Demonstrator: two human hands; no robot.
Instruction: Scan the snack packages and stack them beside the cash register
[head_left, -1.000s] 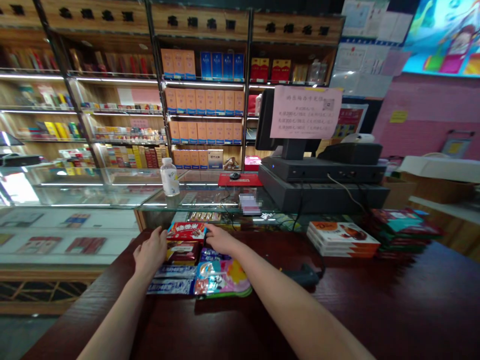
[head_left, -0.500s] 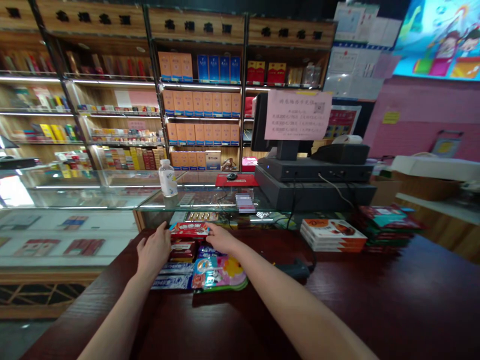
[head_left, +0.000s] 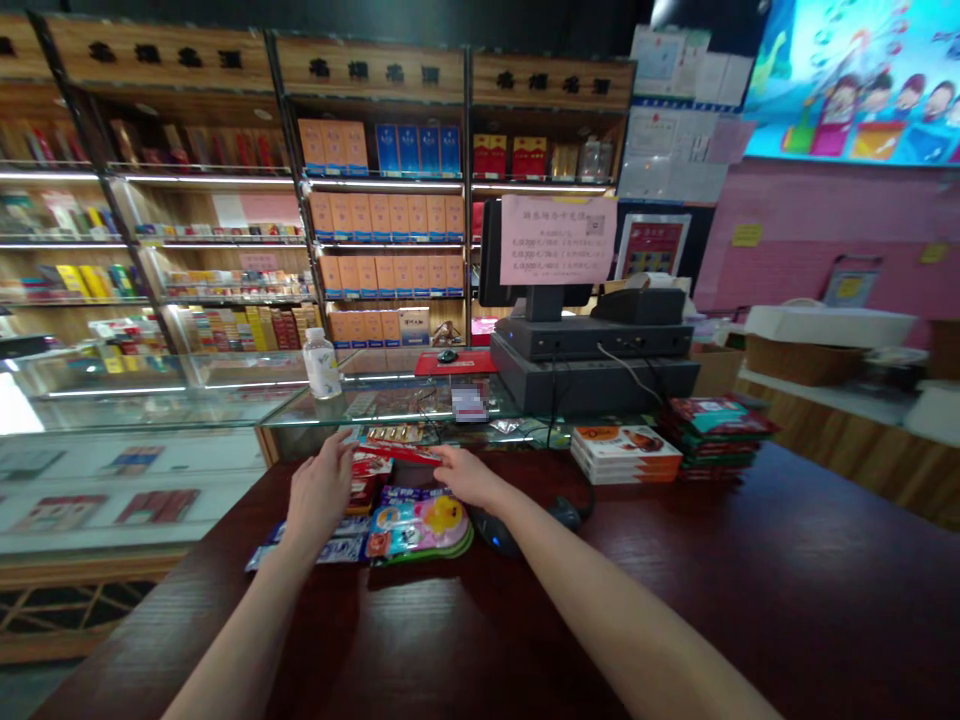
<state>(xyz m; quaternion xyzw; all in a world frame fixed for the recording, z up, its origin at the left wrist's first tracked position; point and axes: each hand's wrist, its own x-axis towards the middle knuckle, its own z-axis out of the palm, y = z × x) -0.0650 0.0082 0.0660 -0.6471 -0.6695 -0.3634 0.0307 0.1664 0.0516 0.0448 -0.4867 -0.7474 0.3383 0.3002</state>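
Note:
My left hand (head_left: 321, 492) and my right hand (head_left: 474, 478) pinch the two ends of a thin red snack packet (head_left: 403, 453). It is seen nearly edge-on, slightly above the other snacks. Below it, by my left fingers, lie another red packet (head_left: 373, 465) and dark red packets (head_left: 367, 493). Purple wrappers (head_left: 407, 493) show beside these. Nearer to me are blue-and-white wrapped bars (head_left: 346, 548), partly behind my left wrist, and colourful bags with a yellow cartoon figure (head_left: 420, 525). A black barcode scanner (head_left: 496, 532) lies partly under my right forearm.
White-and-orange boxes (head_left: 624, 455) and a stack of red and green bags (head_left: 721, 430) stand at the right of the dark counter (head_left: 660, 590). Behind are a glass case with a bottle (head_left: 322, 368), and a register (head_left: 592, 350) with a screen and cables.
The red packet has come up off the pile and tilted from face-on to nearly edge-on, revealing another red packet below. The view has turned right. More of the scanner shows.

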